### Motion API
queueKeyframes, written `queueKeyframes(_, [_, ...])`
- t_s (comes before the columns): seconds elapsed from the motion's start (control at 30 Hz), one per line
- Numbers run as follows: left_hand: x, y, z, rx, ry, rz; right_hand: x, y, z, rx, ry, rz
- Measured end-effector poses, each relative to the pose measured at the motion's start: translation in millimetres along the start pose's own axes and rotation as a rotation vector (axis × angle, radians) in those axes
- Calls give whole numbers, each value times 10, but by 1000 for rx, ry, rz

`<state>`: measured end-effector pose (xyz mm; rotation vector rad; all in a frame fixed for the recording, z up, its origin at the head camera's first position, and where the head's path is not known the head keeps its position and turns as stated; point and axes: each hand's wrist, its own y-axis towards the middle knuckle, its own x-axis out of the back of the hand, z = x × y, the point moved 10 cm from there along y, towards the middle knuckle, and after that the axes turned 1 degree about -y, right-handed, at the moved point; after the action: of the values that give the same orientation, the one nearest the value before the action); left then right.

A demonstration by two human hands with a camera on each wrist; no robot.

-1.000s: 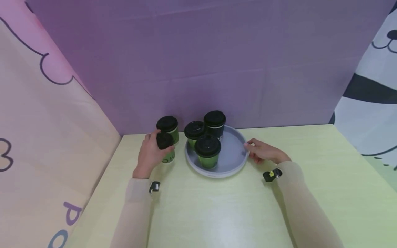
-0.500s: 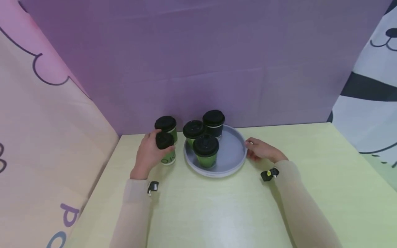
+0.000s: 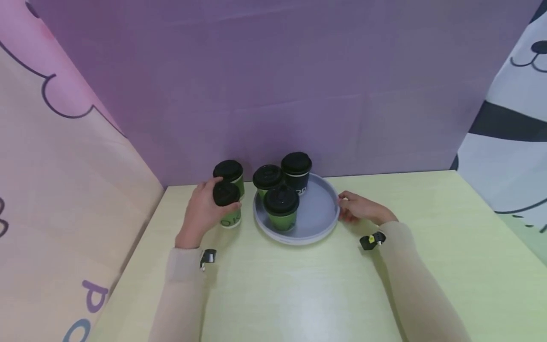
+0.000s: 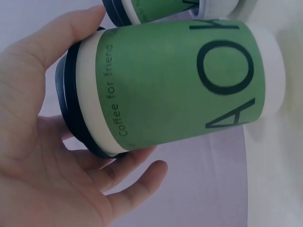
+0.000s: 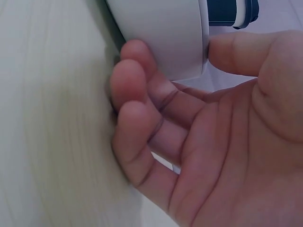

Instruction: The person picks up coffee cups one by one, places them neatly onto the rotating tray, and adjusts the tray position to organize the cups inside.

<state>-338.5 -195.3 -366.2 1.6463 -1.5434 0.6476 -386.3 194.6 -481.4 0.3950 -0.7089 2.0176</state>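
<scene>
- On the worktop [image 3: 273, 299], seen from the head: five cups [image 3: 281, 209], three on one tray [image 3: 320, 206], two left of it; left grip [image 3: 202, 211] grasping the nearer cup [image 3: 226, 195], right grip [image 3: 363, 209] pinching the tray.
- Left wrist: the nearer cup reads "Coffee for friend" and "AOK"; another cup [image 4: 161, 9] partly shows.
- Right wrist: fingers [image 5: 132, 125] under the tray, thumb [image 5: 239, 52] at its rim; one dark cup [image 5: 222, 12].

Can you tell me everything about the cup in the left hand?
The cup is green, with pale bands at top and bottom, dark printed letters and a black lid. It looks like paper. It's about upright, left of the round tray; I can't tell if it touches the table. The left hand grips it around the lid end.
</scene>
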Motion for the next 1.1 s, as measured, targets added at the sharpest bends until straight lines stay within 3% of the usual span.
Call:
queueKeyframes(0.9, [100,-78,-108,-55,31,68,-86,-26,10,-27,54,88])
queueKeyframes(1.1, [108,-84,-142,-73,23,68,33,-2,-6,4,25,9])
